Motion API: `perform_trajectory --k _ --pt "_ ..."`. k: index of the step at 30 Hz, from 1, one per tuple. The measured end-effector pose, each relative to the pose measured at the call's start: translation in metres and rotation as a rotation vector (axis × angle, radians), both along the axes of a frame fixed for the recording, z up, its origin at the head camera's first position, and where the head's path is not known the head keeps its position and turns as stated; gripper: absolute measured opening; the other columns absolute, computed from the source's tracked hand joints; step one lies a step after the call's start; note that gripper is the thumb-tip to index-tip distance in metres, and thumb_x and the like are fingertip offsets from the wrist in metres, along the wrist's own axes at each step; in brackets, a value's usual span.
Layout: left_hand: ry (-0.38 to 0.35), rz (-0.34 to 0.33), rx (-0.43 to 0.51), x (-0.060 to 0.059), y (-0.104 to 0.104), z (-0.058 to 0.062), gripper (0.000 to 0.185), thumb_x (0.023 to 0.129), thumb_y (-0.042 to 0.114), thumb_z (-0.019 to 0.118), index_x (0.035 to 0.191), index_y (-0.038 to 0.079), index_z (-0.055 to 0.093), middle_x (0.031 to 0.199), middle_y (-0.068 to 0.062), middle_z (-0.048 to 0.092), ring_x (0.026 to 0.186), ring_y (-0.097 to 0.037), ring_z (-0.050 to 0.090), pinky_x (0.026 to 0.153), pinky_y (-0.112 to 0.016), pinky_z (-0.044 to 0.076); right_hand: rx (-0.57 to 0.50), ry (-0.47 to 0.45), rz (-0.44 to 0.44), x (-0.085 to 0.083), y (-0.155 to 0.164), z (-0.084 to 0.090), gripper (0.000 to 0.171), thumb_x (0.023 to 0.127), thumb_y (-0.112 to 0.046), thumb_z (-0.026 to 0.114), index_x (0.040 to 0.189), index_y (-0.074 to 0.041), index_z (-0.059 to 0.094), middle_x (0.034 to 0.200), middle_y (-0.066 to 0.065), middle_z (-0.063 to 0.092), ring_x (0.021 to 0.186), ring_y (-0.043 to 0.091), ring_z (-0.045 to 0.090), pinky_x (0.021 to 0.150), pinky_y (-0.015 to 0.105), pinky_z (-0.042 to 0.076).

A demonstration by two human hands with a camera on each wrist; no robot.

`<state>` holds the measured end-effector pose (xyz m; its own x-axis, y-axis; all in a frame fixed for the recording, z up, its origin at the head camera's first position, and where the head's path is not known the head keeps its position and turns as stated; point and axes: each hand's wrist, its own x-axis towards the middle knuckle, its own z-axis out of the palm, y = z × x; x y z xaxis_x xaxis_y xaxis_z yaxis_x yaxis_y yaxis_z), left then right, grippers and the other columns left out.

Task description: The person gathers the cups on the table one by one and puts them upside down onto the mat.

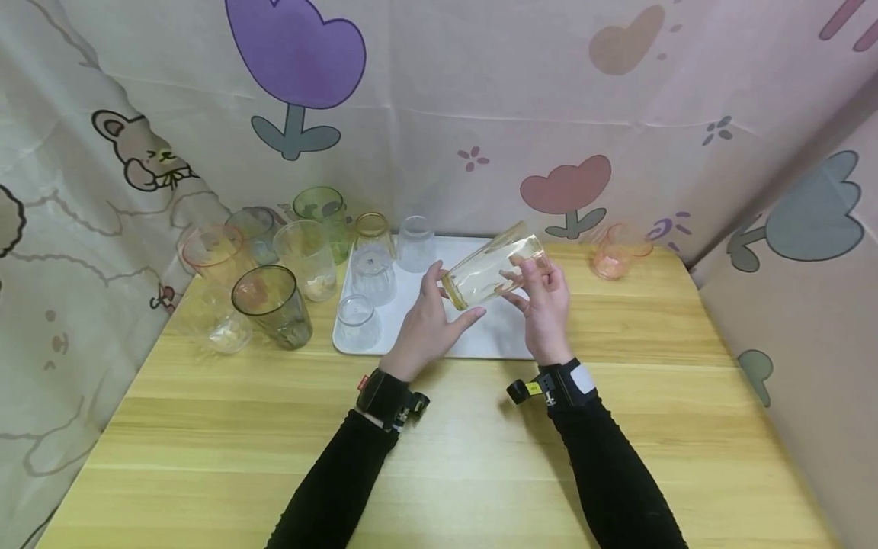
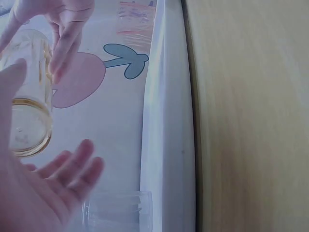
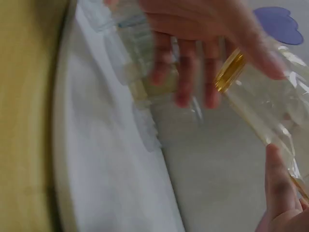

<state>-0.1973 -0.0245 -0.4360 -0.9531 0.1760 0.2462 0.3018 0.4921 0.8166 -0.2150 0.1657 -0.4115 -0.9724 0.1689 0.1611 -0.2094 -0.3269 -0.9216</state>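
Note:
A tall amber-tinted drinking glass [image 1: 490, 271] is held tilted above a white tray [image 1: 428, 335], its thick base toward the left. My right hand [image 1: 546, 309] grips it near the rim end, thumb on the near side and fingers around it. Beside the base is my left hand [image 1: 428, 320], its thumb and fingers spread apart; in the left wrist view those fingers [image 2: 79, 166] hold nothing. Whether the left hand touches the base, I cannot tell. Upside-down clear glasses [image 1: 358, 324] and an amber one [image 1: 374, 232] stand along the tray's left and back.
Left of the tray, several larger glasses stand together, including a dark grey one [image 1: 274, 309], a green one [image 1: 325, 221] and a pink-rimmed one [image 1: 218, 255]. Small pink glassware [image 1: 610, 259] sits at the back right. A patterned curtain [image 1: 439, 114] closes off the table's back and sides.

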Motion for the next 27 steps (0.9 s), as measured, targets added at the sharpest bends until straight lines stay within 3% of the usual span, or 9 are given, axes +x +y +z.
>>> perform_trajectory --k 4,9,12,18,23,27 --pt "0.13 -0.017 0.081 -0.002 0.0 -0.001 0.103 0.088 0.04 0.083 0.158 0.004 0.017 0.153 -0.015 0.045 0.129 -0.032 0.055 0.106 -0.048 0.051 -0.007 -0.023 0.03 0.003 -0.005 -0.009 0.051 0.102 -0.042 0.066 0.135 -0.007 0.05 0.134 0.017 0.06 0.102 0.021 0.069 0.078 0.03 0.063" --pt "0.375 -0.045 0.134 -0.006 0.0 -0.003 0.092 0.079 0.022 0.092 0.148 0.001 0.035 0.142 -0.018 0.049 0.125 -0.03 0.054 0.11 -0.042 0.048 -0.018 -0.066 0.088 0.004 -0.01 -0.016 0.063 0.105 -0.046 0.058 0.144 0.0 0.041 0.141 0.026 0.05 0.103 0.018 0.07 0.083 0.03 0.062" --pt "0.467 -0.04 0.13 -0.008 0.0 -0.004 0.084 0.077 0.017 0.093 0.141 0.0 0.042 0.136 -0.019 0.051 0.122 -0.03 0.055 0.109 -0.039 0.048 -0.008 -0.075 0.125 0.001 -0.009 -0.018 0.06 0.106 -0.046 0.054 0.142 0.0 0.042 0.141 0.025 0.05 0.101 0.016 0.07 0.086 0.031 0.062" --pt "0.51 -0.003 0.117 -0.007 -0.001 -0.001 0.079 0.076 0.019 0.093 0.138 -0.002 0.047 0.135 -0.02 0.055 0.125 -0.032 0.056 0.112 -0.036 0.046 0.018 -0.089 0.209 -0.001 -0.003 -0.018 0.047 0.107 -0.047 0.053 0.134 -0.008 0.051 0.124 0.009 0.063 0.095 0.014 0.071 0.086 0.032 0.062" --pt "0.518 0.027 0.122 -0.004 -0.002 0.003 0.078 0.074 0.018 0.094 0.136 -0.001 0.05 0.134 -0.019 0.056 0.124 -0.031 0.056 0.11 -0.037 0.048 0.124 -0.111 0.274 -0.005 0.005 -0.014 0.061 0.108 -0.047 0.05 0.147 -0.002 0.046 0.131 0.014 0.061 0.099 0.017 0.07 0.087 0.036 0.062" --pt "0.549 0.035 0.082 -0.004 -0.005 0.013 0.077 0.073 0.018 0.095 0.134 0.0 0.051 0.133 -0.019 0.056 0.123 -0.031 0.057 0.108 -0.036 0.05 0.252 -0.12 0.265 -0.007 0.015 -0.007 0.067 0.107 -0.047 0.051 0.154 0.0 0.042 0.14 0.019 0.057 0.101 0.019 0.07 0.087 0.036 0.063"
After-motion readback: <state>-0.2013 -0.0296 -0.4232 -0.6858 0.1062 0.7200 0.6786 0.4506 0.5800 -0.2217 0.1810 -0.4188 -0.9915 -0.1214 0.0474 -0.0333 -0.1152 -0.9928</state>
